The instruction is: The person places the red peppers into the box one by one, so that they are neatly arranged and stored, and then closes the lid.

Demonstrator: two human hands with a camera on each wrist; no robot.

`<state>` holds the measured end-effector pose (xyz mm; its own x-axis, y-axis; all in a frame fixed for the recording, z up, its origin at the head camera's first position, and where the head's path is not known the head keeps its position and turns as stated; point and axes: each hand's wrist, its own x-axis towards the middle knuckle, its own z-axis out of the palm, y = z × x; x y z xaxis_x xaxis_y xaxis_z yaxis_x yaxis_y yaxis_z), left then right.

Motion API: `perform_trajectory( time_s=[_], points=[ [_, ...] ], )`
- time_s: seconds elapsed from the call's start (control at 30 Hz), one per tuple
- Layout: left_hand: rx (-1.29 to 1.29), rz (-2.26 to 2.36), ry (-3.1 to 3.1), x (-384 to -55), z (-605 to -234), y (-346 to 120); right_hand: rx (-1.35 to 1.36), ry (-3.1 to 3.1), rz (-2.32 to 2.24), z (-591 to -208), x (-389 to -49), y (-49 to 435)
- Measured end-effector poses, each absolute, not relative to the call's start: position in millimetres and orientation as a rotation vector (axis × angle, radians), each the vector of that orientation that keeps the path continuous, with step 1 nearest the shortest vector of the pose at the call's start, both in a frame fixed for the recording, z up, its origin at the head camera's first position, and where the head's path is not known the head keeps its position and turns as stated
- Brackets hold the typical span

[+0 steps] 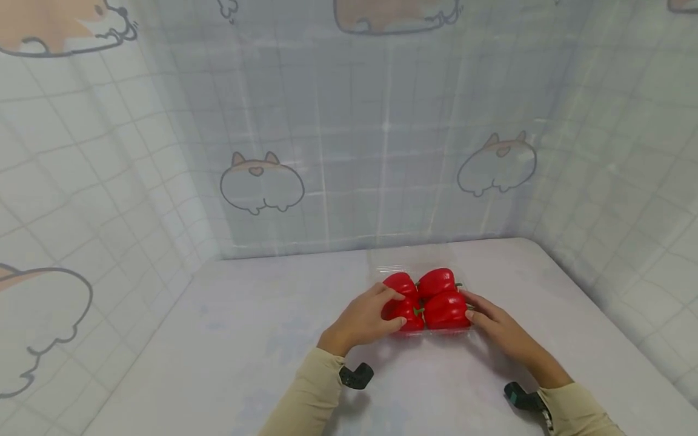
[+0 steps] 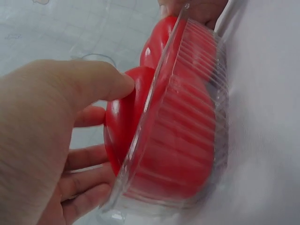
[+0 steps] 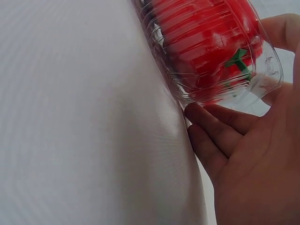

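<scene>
Several glossy red bell peppers with green stems sit in a clear plastic clamshell container point(image 2: 220, 112) on the table. My left hand point(image 1: 366, 315) is at the container's left side. Its thumb and fingers hold the front left bell pepper point(image 2: 124, 112), thumb on the near side and fingers around the far side. On the right, my other hand point(image 1: 498, 327) rests against the container's end, beside the front right bell pepper point(image 1: 446, 310). In the right wrist view, its fingertips point(image 3: 199, 115) touch the low edge of the ribbed plastic, while the thumb lies near the rim.
The container's clear lid point(image 1: 411, 257) lies folded open behind the peppers. A pale tablecloth point(image 1: 245, 333) covers the table. Sheets printed with a grid and cartoon animals form a back wall point(image 1: 354, 133) and side walls. Dark wrist cameras point(image 1: 357, 376) sit at both sleeves.
</scene>
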<state>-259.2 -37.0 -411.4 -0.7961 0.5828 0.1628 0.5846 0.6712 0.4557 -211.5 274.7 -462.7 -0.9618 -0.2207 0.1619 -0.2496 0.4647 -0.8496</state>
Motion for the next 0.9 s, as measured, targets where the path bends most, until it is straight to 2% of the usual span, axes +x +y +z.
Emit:
perform_trajectory(
  time_s=[0.4,0.9],
  points=[
    [-1.081,-1.035,-2.726,-272,-415,-48,0.422,-2.661,1.51,-465,-213,275],
    [-0.89,-1.263,-2.612,-294,-423,-61,0.408,-2.678,1.472,-462,-212,274]
  ],
)
